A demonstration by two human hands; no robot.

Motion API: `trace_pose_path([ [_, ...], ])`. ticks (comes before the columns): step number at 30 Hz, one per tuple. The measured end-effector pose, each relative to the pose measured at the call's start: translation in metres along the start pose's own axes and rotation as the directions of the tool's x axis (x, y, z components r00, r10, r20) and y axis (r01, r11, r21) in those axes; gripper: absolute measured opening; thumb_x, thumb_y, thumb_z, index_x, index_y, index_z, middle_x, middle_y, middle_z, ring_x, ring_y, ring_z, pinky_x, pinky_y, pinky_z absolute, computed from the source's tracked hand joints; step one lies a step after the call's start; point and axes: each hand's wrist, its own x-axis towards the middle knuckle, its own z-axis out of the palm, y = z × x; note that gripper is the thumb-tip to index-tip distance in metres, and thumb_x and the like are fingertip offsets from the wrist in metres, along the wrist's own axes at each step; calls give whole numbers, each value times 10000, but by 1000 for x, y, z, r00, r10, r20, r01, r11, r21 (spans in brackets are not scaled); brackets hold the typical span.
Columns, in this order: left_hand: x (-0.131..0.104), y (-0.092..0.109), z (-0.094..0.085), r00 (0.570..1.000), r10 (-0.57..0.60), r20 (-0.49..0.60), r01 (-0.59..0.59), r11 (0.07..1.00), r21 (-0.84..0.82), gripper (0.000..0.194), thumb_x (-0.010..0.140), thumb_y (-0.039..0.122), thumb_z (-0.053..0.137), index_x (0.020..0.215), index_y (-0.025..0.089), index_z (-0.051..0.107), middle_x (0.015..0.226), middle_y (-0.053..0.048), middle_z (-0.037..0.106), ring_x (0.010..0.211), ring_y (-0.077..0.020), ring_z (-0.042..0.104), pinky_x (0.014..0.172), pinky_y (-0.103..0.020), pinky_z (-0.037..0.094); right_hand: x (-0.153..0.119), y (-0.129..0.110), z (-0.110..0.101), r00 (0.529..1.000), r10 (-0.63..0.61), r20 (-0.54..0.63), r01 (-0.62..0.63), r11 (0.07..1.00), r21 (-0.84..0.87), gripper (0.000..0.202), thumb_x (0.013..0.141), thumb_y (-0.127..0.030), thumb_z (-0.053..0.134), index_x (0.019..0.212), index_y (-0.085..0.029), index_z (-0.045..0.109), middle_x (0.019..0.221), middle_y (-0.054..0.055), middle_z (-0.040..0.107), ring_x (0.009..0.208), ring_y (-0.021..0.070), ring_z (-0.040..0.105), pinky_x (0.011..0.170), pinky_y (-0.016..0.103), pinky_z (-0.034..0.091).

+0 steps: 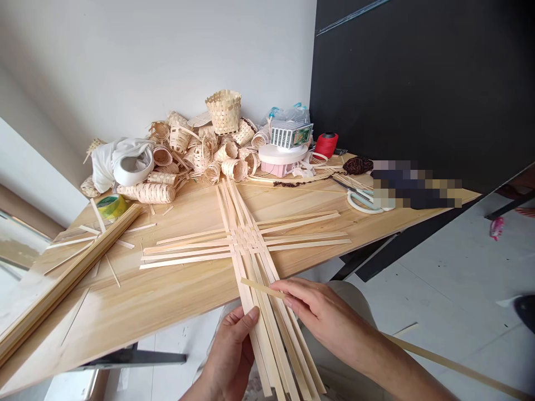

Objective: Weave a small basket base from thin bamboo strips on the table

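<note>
A cross of pale flat wooden strips (246, 238) lies on the table, woven in a small square at its middle. Its near strips hang past the table edge toward me. My left hand (234, 351) grips the left side of these near strips, thumb on top and fingers underneath. Between the thumb and fingers of my right hand (311, 309) is a separate thin strip (259, 286), laid across the near strips. A long strip (455, 365) trails behind my right forearm toward the lower right; the arm hides whether it is the same piece.
Many small woven baskets (223, 114) are heaped against the wall. Scissors (363, 200), a red thread spool (326, 145) and dark yarn (358, 165) sit at the right. At the left are green tape (112, 206), a long strip bundle (67, 284) and loose offcuts.
</note>
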Motion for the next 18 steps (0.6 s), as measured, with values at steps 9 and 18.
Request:
trace_pose_path([
  [9,-1,2,-5,999,-31,16,32,999,-18,156,753,255,608,812,115,639,740,-87,657,755,-193,615,748,-293,449,-8,6,-24,991,97,-93,-102,993,-51,303,855,-232,355,1008,-239,616,1000,36,659,879,169,609,742,257,479],
  [18,3,-2,-2,993,-103,-57,97,990,-104,185,677,275,689,791,146,621,751,-56,667,755,-195,627,803,-310,444,-24,22,-41,964,242,-115,-246,969,-30,289,847,-282,380,1016,-244,611,1007,13,658,866,161,603,734,235,457],
])
